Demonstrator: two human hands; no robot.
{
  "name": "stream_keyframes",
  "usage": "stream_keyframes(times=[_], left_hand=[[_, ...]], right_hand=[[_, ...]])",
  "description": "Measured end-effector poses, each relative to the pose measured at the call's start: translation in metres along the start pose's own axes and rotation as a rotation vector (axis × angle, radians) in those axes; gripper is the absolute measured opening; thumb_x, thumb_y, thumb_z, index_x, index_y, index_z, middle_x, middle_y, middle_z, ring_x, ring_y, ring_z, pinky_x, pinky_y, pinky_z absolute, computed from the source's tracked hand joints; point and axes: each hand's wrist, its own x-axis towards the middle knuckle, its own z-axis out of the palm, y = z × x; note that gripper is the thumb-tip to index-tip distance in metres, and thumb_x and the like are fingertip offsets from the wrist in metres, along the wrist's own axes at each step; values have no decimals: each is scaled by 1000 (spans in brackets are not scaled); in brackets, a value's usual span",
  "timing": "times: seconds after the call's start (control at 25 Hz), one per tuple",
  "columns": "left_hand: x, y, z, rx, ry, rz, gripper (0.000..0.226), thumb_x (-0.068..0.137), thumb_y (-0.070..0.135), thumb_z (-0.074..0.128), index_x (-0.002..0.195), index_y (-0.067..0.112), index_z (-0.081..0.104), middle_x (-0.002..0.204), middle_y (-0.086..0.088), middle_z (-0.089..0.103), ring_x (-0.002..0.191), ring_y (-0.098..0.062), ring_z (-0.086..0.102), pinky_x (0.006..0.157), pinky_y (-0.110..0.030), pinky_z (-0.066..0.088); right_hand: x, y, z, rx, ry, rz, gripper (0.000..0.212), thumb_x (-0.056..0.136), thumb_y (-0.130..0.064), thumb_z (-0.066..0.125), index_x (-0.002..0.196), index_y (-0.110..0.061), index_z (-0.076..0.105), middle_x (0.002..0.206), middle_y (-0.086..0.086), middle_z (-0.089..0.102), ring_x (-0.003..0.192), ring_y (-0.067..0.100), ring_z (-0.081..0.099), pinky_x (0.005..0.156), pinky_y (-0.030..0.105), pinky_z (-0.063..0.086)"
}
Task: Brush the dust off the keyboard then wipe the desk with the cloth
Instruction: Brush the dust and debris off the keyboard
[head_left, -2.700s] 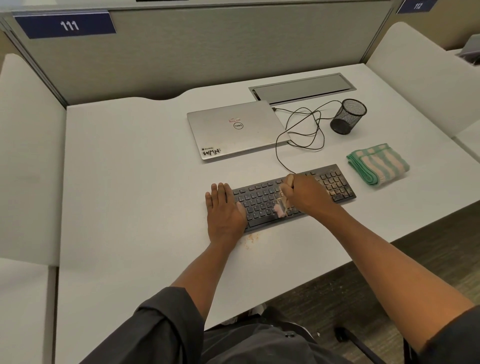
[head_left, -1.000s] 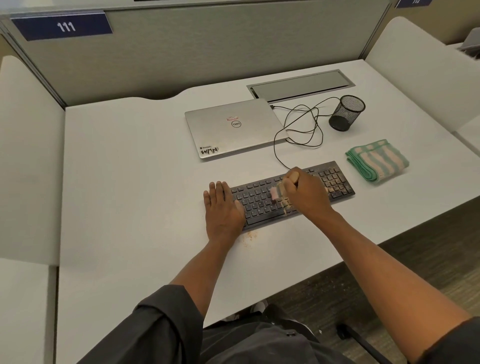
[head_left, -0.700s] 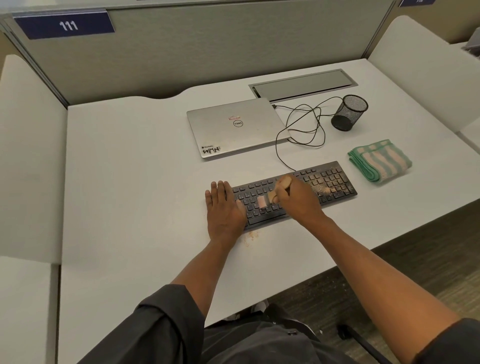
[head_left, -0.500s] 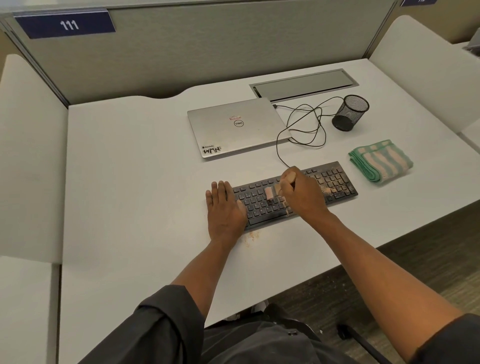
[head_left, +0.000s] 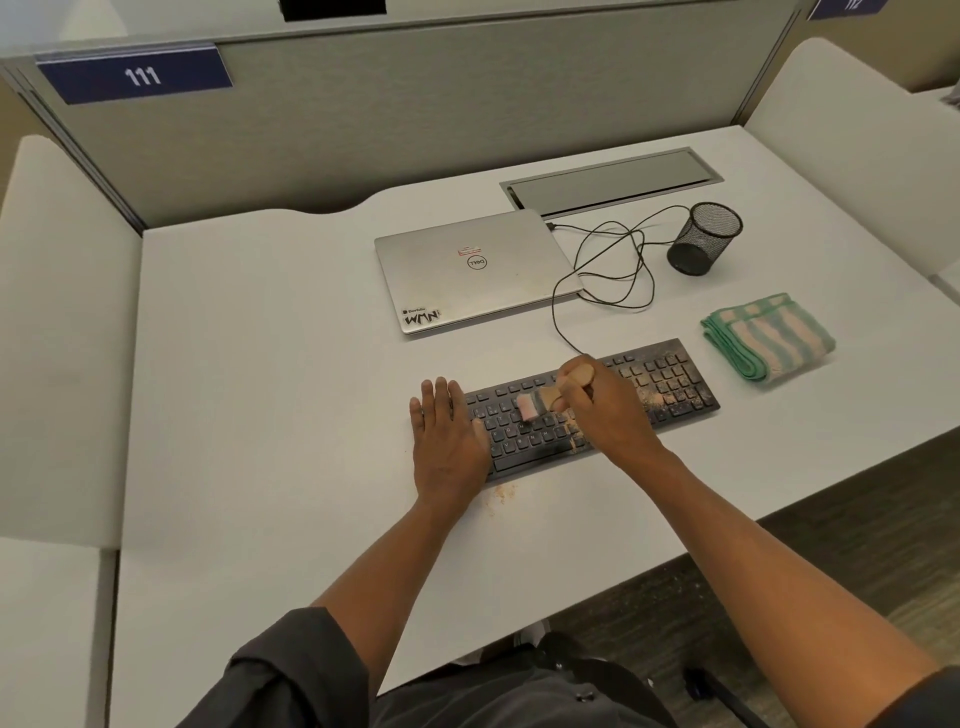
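Keyboard (head_left: 670, 387) is a flat black slab w/ low matte keys, sitting near the front edge of the desk (head_left: 260, 415), which is smooth, pale grey and has rounded corners. Tan gritty dust is sprinkled over the numpad end, some more along the middle keys, plus a small powdery patch on the desk just in front of the kb.

Left hand (head_left: 447, 441) lies flat, fingers straight & together, palm pressing the kb's left end and the desk beside it. Right hand (head_left: 608, 410) is curled round a small brush (head_left: 550, 397): rounded wooden handle, soft pinkish bristles touching the keys around the middle of the board. Bristles look a bit blurry tbh, can't make out their exact shape.

Cloth (head_left: 769, 338) is folded thick, fuzzy terry type, green w/ peach stripes, lying on the desk just right of the kb, not touching it.

Behind: closed silver laptop (head_left: 467, 270), brushed metal lid, stickers on it. Thin black cable (head_left: 597, 265) loops in a loose tangle between the laptop and a round black wire-mesh pen cup (head_left: 704, 239); where the cable meets the kb is hidden behind the right hand. Flat grey metal flap (head_left: 608, 179) set into the desk at the back. Fabric-textured divider (head_left: 467, 104) behind w/ a blue "111" label (head_left: 137, 78); a second label at top right is cut off. Dark rolled sleeve (head_left: 291, 675) at bottom.
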Motion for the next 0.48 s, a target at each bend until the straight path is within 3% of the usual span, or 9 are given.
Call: stream_keyframes(times=[0.12,0.28,0.48], left_hand=[[1,13,5,-23,-26,55,66,105,31,33,160,1,10,168,-17,4,156,-30,-6,125,-42,-11],[8,35,11,-14,-53,77,66,106,32,30,160,2,7,169,-17,1,156,-30,-8,125,-41,-12],[17,50,17,26,-47,60,65,105,31,28,160,1,9,168,-18,4,156,-31,-5,126,-43,-6]], right_hand=[[7,9,-4,-117,29,-4,13,99,-29,48,92,-26,59,73,-4,70,75,19,67,70,38,54],[25,5,-23,-224,113,-39,19,103,-28,42,97,-18,57,76,1,66,73,25,61,65,37,50],[45,-2,-23,-247,-13,-116,26,107,-29,35,100,-15,56,77,2,67,71,23,60,61,34,43]])
